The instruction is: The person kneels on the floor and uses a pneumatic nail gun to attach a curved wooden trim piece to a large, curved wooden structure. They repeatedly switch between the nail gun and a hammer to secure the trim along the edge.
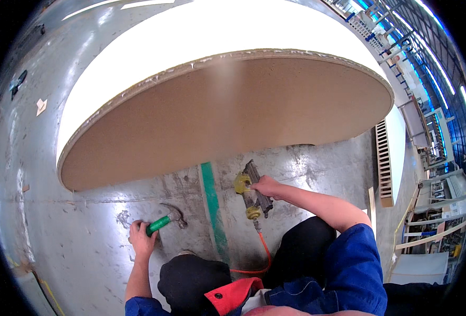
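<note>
My left hand (pixel 141 238) is closed round the end of a hammer's green handle. The claw hammer (pixel 160 225) is held low over the concrete floor, its dark metal head pointing to the right. My right hand (pixel 267 187) grips a yellow and black air nail gun (pixel 251 190), from whose lower end an orange hose (pixel 266 247) curves back towards my legs. Beyond both hands stands a large curved piece with a brown board face (pixel 227 110) and a glossy white outer surface (pixel 233 31). Neither tool touches that piece.
A green stripe (pixel 214 205) runs along the grey floor between my hands. To the right lies a white curved panel with a slatted edge (pixel 384 163), near racks of material (pixel 443 200). Small scraps (pixel 41 106) lie on the floor at the left.
</note>
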`<state>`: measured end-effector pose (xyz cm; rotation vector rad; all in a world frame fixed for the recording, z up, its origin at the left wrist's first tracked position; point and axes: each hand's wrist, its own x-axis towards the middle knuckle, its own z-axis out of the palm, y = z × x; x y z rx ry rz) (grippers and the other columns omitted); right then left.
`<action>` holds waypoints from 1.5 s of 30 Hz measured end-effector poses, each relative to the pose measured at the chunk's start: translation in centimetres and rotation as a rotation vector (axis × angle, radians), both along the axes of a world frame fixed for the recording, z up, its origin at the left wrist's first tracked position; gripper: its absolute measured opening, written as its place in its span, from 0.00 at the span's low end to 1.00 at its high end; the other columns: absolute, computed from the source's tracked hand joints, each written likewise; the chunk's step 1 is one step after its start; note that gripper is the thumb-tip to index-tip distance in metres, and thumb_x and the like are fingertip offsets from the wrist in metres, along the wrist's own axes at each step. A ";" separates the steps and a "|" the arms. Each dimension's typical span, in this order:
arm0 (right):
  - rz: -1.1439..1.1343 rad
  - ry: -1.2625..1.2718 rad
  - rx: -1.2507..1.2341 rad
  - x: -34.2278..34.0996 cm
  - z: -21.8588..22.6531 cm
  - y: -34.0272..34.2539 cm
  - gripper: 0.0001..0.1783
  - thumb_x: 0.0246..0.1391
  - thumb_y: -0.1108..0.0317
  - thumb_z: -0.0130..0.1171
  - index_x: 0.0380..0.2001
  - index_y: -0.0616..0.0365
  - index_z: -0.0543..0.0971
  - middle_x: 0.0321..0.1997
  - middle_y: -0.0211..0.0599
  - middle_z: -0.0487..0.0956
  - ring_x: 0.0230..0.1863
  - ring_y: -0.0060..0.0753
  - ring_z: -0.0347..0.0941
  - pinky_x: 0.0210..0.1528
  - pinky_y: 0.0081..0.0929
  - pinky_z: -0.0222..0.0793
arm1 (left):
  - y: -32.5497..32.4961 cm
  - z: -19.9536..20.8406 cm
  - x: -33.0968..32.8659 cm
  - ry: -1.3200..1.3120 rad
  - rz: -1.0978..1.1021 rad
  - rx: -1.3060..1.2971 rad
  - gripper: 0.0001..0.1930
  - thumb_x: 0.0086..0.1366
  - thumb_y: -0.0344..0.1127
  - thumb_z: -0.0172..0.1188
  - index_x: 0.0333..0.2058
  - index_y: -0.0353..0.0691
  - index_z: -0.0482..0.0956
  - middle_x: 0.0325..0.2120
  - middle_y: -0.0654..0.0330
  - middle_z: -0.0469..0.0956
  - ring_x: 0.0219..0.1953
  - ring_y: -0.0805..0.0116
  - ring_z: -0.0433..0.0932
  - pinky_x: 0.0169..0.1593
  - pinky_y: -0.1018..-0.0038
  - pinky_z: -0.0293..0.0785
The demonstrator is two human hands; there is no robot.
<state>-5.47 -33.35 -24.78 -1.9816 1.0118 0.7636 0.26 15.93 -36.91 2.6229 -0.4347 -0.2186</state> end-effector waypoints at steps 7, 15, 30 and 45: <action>0.007 -0.001 -0.075 -1.6 -2.6 -0.3 0.26 0.49 0.53 0.61 0.29 0.74 0.79 0.26 0.52 0.78 0.29 0.37 0.76 0.33 0.40 0.70 | 3.7 -5.4 -3.1 -0.298 0.376 0.127 0.39 0.52 0.47 0.66 0.61 0.36 0.64 0.62 0.43 0.62 0.64 0.44 0.60 0.67 0.52 0.53; -0.083 0.030 -0.088 -0.3 -1.8 0.4 0.28 0.50 0.50 0.59 0.30 0.73 0.79 0.31 0.58 0.80 0.37 0.57 0.80 0.39 0.48 0.73 | 4.4 -6.1 -3.3 -0.344 0.337 0.388 0.34 0.62 0.56 0.55 0.59 0.38 0.65 0.64 0.48 0.61 0.67 0.52 0.58 0.67 0.53 0.54; -0.902 -0.308 0.302 -5.5 -3.2 3.8 0.13 0.54 0.63 0.61 0.29 0.64 0.76 0.25 0.39 0.77 0.26 0.38 0.77 0.30 0.38 0.78 | 3.9 -6.2 -3.3 -0.249 0.333 0.238 0.40 0.56 0.50 0.61 0.63 0.36 0.60 0.65 0.43 0.58 0.68 0.45 0.54 0.70 0.49 0.45; -0.793 -1.293 1.438 -6.2 14.8 14.7 0.15 0.64 0.56 0.57 0.45 0.53 0.71 0.37 0.31 0.75 0.37 0.32 0.78 0.42 0.33 0.78 | -19.1 42.5 3.3 0.168 -0.735 -0.652 0.29 0.66 0.41 0.60 0.60 0.31 0.66 0.47 0.50 0.77 0.53 0.59 0.76 0.59 0.65 0.70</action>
